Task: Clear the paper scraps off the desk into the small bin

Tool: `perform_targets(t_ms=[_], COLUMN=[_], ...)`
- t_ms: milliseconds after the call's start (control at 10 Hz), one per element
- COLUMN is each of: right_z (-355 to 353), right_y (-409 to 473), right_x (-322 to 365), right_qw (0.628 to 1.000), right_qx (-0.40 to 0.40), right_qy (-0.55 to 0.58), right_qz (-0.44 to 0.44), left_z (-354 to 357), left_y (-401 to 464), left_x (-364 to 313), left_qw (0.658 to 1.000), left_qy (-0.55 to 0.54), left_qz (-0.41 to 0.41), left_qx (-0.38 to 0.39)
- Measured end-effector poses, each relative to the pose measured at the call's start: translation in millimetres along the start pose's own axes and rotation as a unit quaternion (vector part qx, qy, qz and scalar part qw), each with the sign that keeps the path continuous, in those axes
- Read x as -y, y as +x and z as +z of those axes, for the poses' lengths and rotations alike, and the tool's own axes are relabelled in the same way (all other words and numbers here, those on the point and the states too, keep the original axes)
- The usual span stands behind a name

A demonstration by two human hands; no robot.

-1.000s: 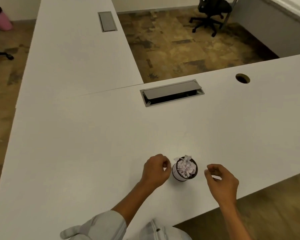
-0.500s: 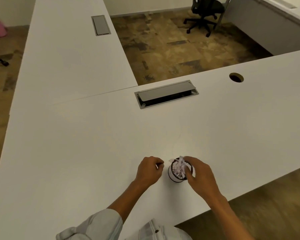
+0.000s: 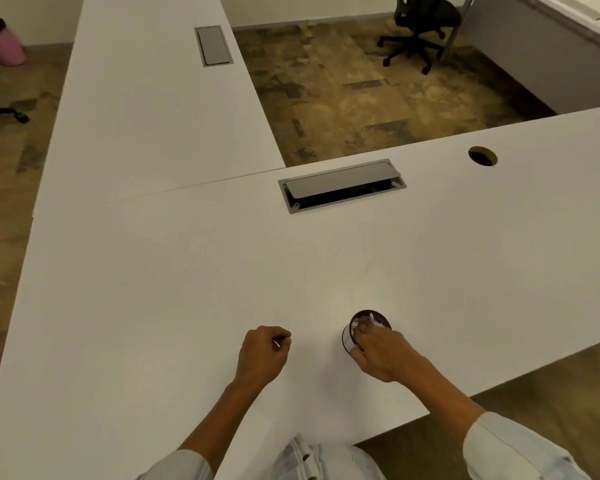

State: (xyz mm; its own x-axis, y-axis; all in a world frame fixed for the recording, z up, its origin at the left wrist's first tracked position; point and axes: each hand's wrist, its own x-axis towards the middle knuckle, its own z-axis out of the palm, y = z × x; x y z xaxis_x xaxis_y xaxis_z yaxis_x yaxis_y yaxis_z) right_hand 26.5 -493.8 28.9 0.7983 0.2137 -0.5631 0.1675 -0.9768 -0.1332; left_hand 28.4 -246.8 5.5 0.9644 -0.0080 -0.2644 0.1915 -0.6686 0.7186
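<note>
small bin partly hidden by right hand, paper scraps mostly covered

An office is shown. 2 long white desks are joined in an L, and a 3rd desk edge is seen at the top right. A grey flip-lid cable box is set into the near desktop, its lid partly raised, and a 2nd, closed one is set into the far desk. A round cable grommet hole is cut near the right. A black swivel chair on castors is parked on worn brown carpet tiles. A pink waste bin is placed by the left wall.
</note>
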Motion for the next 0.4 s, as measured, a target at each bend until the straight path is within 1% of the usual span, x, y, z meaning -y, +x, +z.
perform_targets(t_ms=[100,200,300,400], right_z=[-20,-36,-48,-48], right_y=[-9,-25,-36,-37], right_x=[-6,-16,-25,-28], right_qw=[0.995,0.979,0.950,0.938], right_qx=[-0.082,-0.178,-0.261,-0.290], right_qy=[0.042,0.081,0.148,0.158], right_qz=[0.022,0.050,0.091,0.102], left_z=[-9,-22,-37,-51], left_y=[0,1,3,5], left_x=[2,8,15,26], left_qw=[1.000,1.000,0.999,0.999], left_qy=[-0.009,-0.010,-0.011,-0.018], left_qz=[-0.004,-0.005,-0.005,-0.015], left_qx=[-0.007,-0.021,-0.032,-0.046])
